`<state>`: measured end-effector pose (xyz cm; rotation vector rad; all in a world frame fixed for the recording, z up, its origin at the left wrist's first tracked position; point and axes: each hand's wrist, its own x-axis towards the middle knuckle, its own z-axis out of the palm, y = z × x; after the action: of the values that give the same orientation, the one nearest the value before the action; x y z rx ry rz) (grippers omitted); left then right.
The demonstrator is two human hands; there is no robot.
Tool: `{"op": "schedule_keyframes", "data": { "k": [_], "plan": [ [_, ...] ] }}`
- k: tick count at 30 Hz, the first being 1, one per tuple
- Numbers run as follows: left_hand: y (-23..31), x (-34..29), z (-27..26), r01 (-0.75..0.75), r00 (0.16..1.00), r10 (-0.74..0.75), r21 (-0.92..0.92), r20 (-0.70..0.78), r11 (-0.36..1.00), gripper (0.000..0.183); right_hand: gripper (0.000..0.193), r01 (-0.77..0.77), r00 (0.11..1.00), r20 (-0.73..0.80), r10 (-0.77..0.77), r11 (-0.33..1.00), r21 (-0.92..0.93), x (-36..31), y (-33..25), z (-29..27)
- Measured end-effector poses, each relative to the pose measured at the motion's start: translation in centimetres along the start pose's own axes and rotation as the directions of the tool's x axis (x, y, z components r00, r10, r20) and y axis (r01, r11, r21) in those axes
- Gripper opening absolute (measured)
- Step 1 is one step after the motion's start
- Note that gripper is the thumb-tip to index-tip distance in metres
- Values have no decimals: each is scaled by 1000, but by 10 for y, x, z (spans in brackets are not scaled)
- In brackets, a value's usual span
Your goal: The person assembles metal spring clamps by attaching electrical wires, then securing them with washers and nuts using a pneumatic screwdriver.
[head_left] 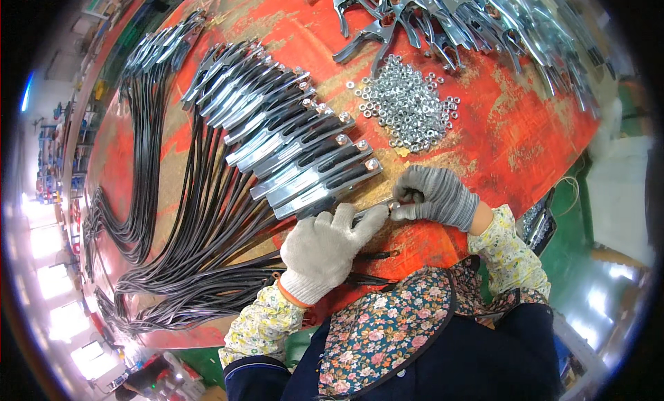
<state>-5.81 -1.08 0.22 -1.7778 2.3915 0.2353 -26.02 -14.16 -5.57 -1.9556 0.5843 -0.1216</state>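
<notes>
Head-worn fisheye, looking down, near table [529,117]

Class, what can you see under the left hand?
Black cables show on both sides of the left hand, over the red table. Whatever lies directly beneath it is covered and cannot be seen.

The left glove [319,254] is off-white knit, the right glove [446,197] grey-striped; behind the fingers [370,222] come yellowish floral sleeves [259,326], navy clothing [477,363] and a dark flowered cloth [387,321].

Two hands [320,252] [437,197], one nut pile [408,107], three cable bundles [144,152] [190,214] [187,301]
</notes>
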Motion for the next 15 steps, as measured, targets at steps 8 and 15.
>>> {"op": "schedule_keyframes", "data": {
  "k": [8,15],
  "plan": [
    [2,7,-4,-6,999,6,4,-40,1000,57,53,67,998,17,-66,996,-65,-41,4,-9],
    [8,4,-7,53,997,-49,63,-61,997,48,41,223,944,146,-295,900,373,-70,25,-26]
  ]
}}
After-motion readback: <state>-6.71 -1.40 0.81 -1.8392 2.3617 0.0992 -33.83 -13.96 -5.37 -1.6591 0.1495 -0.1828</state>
